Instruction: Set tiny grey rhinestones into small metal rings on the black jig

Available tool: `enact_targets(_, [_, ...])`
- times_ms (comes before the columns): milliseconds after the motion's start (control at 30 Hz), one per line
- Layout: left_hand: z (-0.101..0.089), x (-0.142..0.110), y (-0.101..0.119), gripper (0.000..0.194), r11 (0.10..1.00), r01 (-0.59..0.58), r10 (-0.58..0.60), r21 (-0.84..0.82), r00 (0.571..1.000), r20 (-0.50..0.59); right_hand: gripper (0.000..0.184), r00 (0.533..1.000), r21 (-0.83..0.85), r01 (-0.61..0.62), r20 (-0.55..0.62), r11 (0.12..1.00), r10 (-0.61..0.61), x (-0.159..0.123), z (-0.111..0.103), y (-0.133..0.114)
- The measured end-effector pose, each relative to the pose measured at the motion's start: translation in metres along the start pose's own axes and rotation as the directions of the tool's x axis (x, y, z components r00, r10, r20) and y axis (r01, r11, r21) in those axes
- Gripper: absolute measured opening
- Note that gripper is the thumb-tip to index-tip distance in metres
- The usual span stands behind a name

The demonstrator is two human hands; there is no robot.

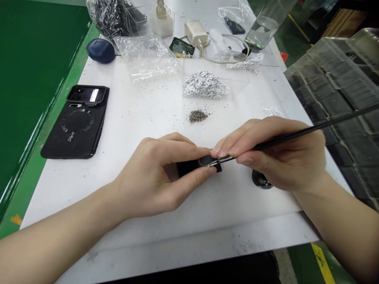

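Note:
My left hand [156,173] pinches a small black block [213,162] between thumb and fingertips, just above the white work sheet [237,205]. My right hand [275,154] grips a slim black pen-like tool [299,134], and its metal tip [220,159] touches the top of the block. The fingertips of both hands nearly meet over the block, hiding part of it. A round black object [262,179] lies partly hidden under my right hand. A small heap of dark granules [197,116] sits beyond my hands.
A black textured phone case on a phone [75,122] lies to the left. Beyond lie shredded printed paper [204,85], a blue rounded case [100,50], plastic bags [145,57], a white charger [196,33] and a glass bottle [263,23]. A black plastic crate [334,98] stands beside the table's right edge.

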State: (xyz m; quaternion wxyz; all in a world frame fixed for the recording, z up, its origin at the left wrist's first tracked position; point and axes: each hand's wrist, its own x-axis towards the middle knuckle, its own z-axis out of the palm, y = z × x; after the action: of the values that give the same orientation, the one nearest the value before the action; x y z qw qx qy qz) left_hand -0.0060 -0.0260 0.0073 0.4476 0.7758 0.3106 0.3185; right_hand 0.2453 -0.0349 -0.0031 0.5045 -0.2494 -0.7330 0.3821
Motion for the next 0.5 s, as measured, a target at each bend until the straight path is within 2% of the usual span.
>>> enact_targets(333, [0.0009, -0.0009, -0.002, 0.012, 1.0, -0.017, 0.017, -0.01, 1.0, -0.011, 0.025, 1.0, 0.018, -0.012, -0.002, 1.0, 0.012, -0.0012, -0.002, 0.0033])
enact_targets(500, [0.0008, -0.0003, -0.0019, 0.012, 1.0, 0.01, -0.01, 0.007, 1.0, 0.008, 0.025, 1.0, 0.025, -0.009, -0.009, 1.0, 0.009, -0.0021, -0.0021, 0.0038])
